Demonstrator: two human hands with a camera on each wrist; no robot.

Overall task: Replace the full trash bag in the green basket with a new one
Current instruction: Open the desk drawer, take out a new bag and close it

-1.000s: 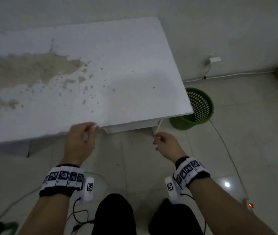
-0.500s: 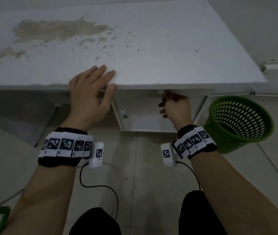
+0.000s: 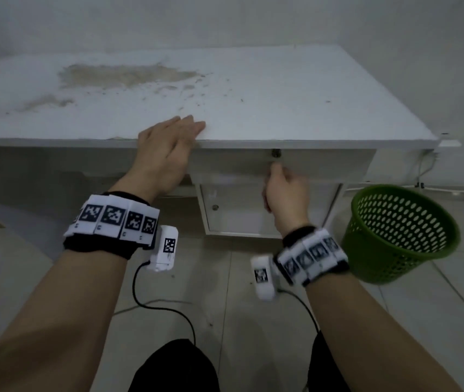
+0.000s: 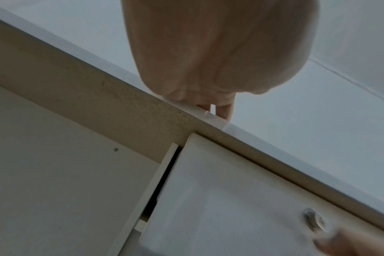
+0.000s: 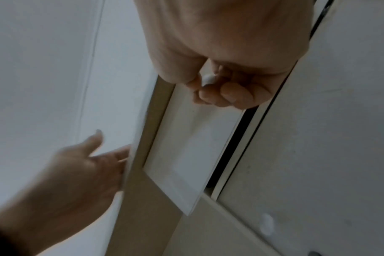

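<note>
Showing green basket (image 3: 400, 233) only in head view.

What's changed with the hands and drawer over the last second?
The left hand left the desk's underside edge and now rests flat on the desk top. The right hand now sits just below the drawer knob. The green basket stays unlined on the floor.
</note>
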